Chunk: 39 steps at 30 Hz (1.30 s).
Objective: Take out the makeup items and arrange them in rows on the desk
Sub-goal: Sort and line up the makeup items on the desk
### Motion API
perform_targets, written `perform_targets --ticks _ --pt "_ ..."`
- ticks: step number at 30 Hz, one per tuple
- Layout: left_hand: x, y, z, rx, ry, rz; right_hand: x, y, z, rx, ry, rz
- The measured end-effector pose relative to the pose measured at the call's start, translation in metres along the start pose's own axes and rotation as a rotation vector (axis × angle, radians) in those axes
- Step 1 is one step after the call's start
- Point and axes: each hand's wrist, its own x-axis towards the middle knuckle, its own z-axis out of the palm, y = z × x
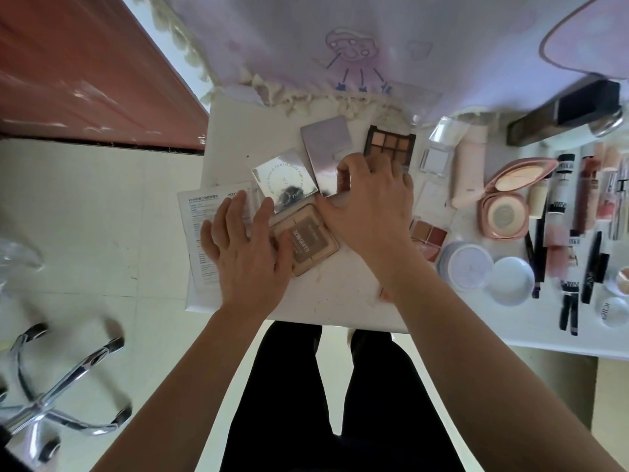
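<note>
- Left hand [245, 247] lies flat, fingers straight, on the beige palette [313, 240] near the desk [323, 301] edge
- Right hand [371, 202] curls at the nine-pan palette [389, 144]; grasp unclear
- Palettes seem light, stiff, slick, breakable: pinch opposite edges

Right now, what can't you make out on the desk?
Head view:
- Brown eyeshadow palette: lower edge hidden under the right hand; its grip unclear.
- Beige palette: left part covered by the left hand.
- Tubes and pencils at right: blurred.
- White jar: cut by the right edge.
</note>
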Motion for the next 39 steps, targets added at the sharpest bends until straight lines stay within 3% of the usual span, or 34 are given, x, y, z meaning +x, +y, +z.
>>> perform_targets --ticks 4,8,12,15,18,20,25,28,33,39 --pt "0.0 0.003 0.0 -0.029 -0.005 -0.016 0.001 -0.001 -0.017 0.31 -0.102 0.199" --pt "0.005 0.005 -0.007 -0.151 0.036 -0.101 -0.006 0.008 -0.037 0.814 -0.182 0.45" --pt "0.02 0.021 -0.036 -0.473 0.065 -0.199 -0.02 0.027 -0.048 1.071 -0.319 0.437" --pt "0.042 0.049 -0.062 -0.95 -0.164 -0.472 -0.029 0.044 -0.056 1.166 -0.382 0.311" --pt "0.054 0.063 -0.072 -1.245 -0.491 -0.49 -0.04 0.055 -0.063 1.261 -0.458 0.208" --pt "0.055 0.07 -0.074 -1.345 -0.57 -0.436 -0.046 0.058 -0.068 1.243 -0.51 0.145" --pt "0.046 0.081 -0.077 -1.474 -0.502 -0.507 -0.054 0.058 -0.075 1.2 -0.535 0.063" --pt "0.037 0.09 -0.078 -1.508 -0.493 -0.553 -0.059 0.06 -0.077 1.208 -0.478 0.063" --pt "0.025 0.105 -0.075 -1.577 -0.508 -0.558 -0.074 0.062 -0.067 0.823 -0.307 -0.214" --pt "0.018 0.112 -0.074 -1.58 -0.499 -0.525 -0.08 0.07 -0.067 0.786 -0.215 -0.287"
